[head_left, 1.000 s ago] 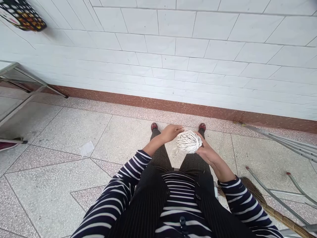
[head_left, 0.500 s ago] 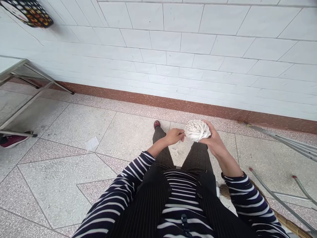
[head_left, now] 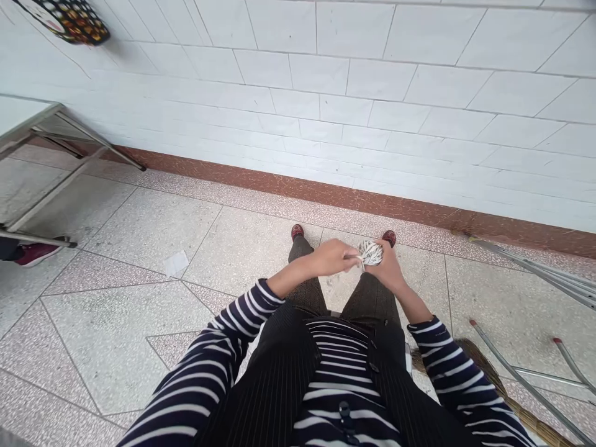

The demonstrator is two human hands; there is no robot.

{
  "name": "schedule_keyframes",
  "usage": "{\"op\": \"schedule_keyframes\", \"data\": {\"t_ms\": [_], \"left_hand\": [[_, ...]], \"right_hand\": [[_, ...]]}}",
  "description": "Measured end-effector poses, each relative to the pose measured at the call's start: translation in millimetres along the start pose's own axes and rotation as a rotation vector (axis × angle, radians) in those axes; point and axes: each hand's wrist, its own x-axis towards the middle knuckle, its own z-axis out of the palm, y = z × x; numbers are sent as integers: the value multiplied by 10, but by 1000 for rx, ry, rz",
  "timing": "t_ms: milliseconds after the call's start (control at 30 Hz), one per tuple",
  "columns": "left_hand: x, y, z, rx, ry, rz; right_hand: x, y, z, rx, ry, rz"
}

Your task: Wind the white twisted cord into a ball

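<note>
A ball of white cord (head_left: 371, 252), perhaps yarn, is held in front of my thighs. My right hand (head_left: 387, 268) wraps round its right side, with the strands showing between thumb and fingers. On the other side, my left hand (head_left: 336, 257) pinches the cord close against the ball. A short strand shows at those fingertips. Some of the ball is hidden by my right hand.
A metal-framed table (head_left: 51, 115) stands at the left, with a person's red shoe (head_left: 40, 253) beneath it. White paper (head_left: 176, 264) lies on the floor. At the right are metal legs (head_left: 516, 366), folded metal poles (head_left: 535, 267) and a straw broom (head_left: 484, 366). A tiled wall (head_left: 354, 87) stands ahead.
My right hand has moved left and turned the ball, which now shows a smaller, end-on face. My left hand has shifted slightly right, nearer to it.
</note>
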Motion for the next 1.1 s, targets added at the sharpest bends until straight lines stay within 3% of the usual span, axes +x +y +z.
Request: {"op": "schedule_keyframes", "data": {"t_ms": [100,200,367,467,567,733,933,1000,1100], "left_hand": [[171,-75,-149,166,78,59],[291,-211,-172,207,88,114],[332,-440,-85,112,135,13],[314,-555,44,-109,131,-40],[275,-622,221,-271,119,-122],[131,-594,453,-391,36,-148],[-128,-411,506,-405,-129,-196],[-194,-320,450,-392,-138,-168],[-217,-194,283,-336,-137,-116]], "right_hand": [[-177,4,120,375,-197,54],[-318,-146,81,580,-315,96],[-466,-359,-98,792,-404,143],[-490,-450,-206,862,-431,129],[-423,-568,-330,790,-356,24],[-129,-698,-460,431,-27,-47],[224,-497,-379,43,387,-87],[257,-359,-312,-94,392,-51],[195,-130,-164,-123,231,7]]}}
